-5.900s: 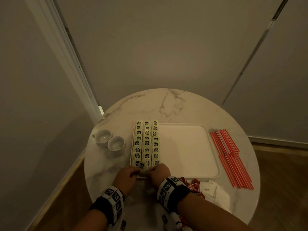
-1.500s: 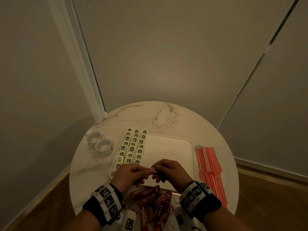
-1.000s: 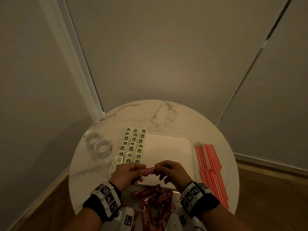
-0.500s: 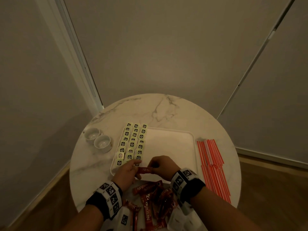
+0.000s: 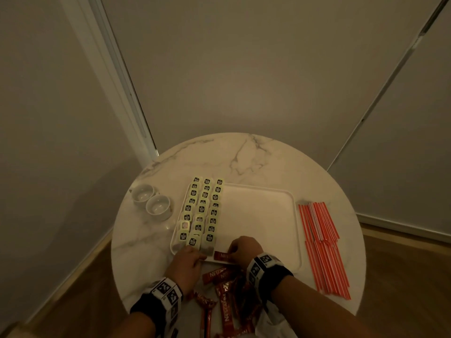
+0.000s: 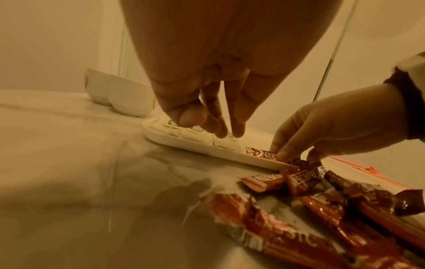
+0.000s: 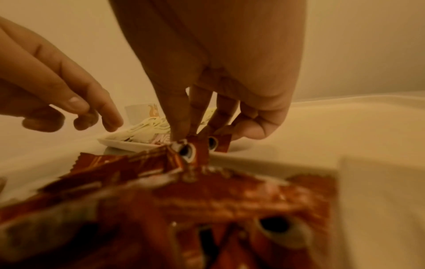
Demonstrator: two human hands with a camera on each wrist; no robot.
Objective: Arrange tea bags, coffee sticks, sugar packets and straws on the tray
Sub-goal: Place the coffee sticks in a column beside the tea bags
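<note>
A white tray (image 5: 256, 215) sits mid-table with tea bags (image 5: 203, 208) in three columns along its left side. One red coffee stick (image 5: 221, 256) lies crosswise at the tray's near edge, right of the nearest tea bags. My right hand (image 5: 231, 252) pinches its right end; the right wrist view shows the fingertips (image 7: 181, 134) down on the wrapper. My left hand (image 5: 195, 256) hovers over the nearest tea bags (image 6: 220, 143), its fingers loose and holding nothing. More coffee sticks (image 5: 227, 289) lie piled just in front of the tray.
Red straws (image 5: 322, 245) lie in a bundle on the table right of the tray. Two white cups (image 5: 151, 203) stand left of it. White packets (image 5: 271, 318) show partly under my right forearm. The round marble table (image 5: 244, 157) stands in a wall corner.
Both hands lowered the coffee stick from above the tray's near edge onto the tray. My left hand let go of its end and shifted toward the tea bags.
</note>
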